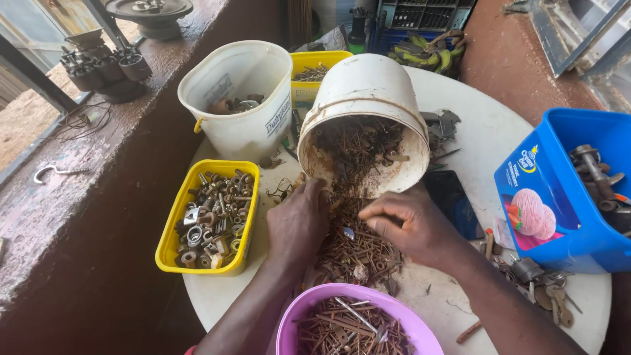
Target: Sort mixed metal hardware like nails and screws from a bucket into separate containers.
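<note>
Rusty nails (358,246) lie heaped between and under both hands; left hand (299,223) rests flat on them, right hand (407,223) pinches some, tipped bucket (365,118) just beyond.

On the table (499,141), a tipped bucket (365,105) lies at the middle, mouth toward the person, with a nail heap (358,246) spilling before it. Both hands rest on that heap, left hand (299,220) beside right hand (407,223), and a bowl (355,325) of nails sits nearest the person. A tray (209,217) lies left, an upright bucket (240,98) behind it, a tub (572,187) right.
</note>
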